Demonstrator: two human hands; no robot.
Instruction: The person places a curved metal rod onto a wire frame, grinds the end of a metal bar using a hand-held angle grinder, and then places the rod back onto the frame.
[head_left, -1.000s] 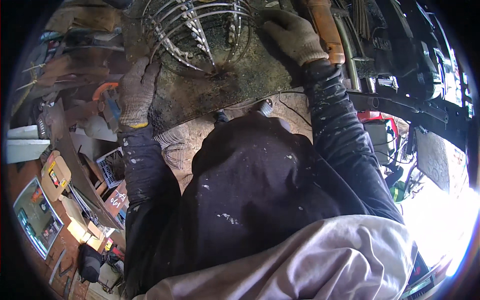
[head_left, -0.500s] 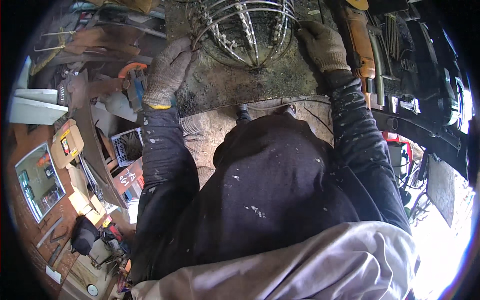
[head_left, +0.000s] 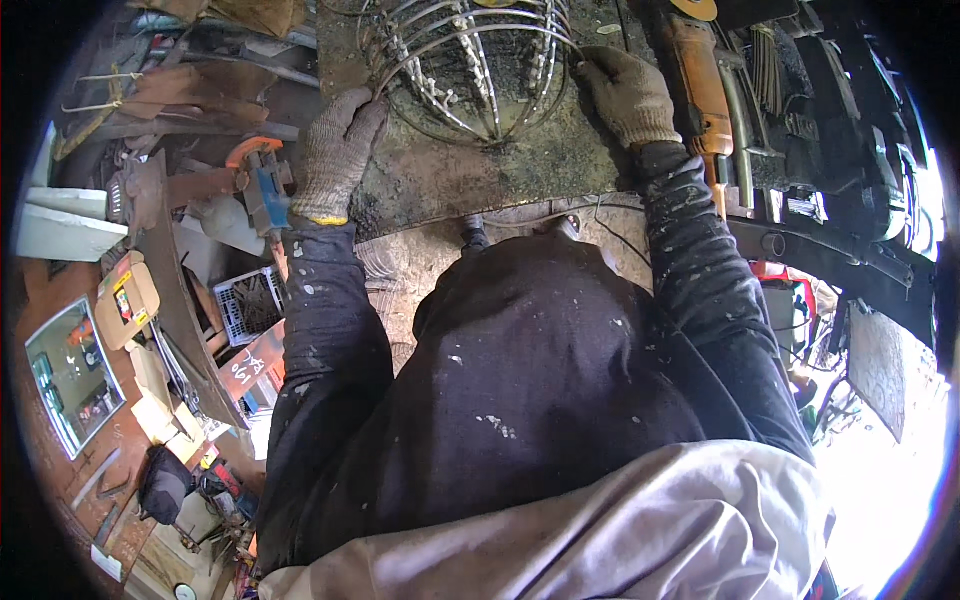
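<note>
On my feed I made out a blue-and-orange object (head_left: 267, 196) just beside the gloved left hand (head_left: 338, 155), whose fingertips met a hoop of the wire cage (head_left: 478, 70); I couldn't tell whether they gripped. The cage sat on a stained worktop (head_left: 480, 180) between the well-parted hands. The right hand (head_left: 630, 98) was at its opposite edge, grip unclear, near an orange tool (head_left: 700, 90).

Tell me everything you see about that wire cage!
The wire cage looks like metal: thin curved hoops crossing ribs with whitish lumps along them. Those ribs come together at the end nearest the person. It sits on a dark, stained table, its far part cut off by the picture's edge. The left hand and right hand, both gloved, are at its sides; whether they grip it is unclear.
</note>
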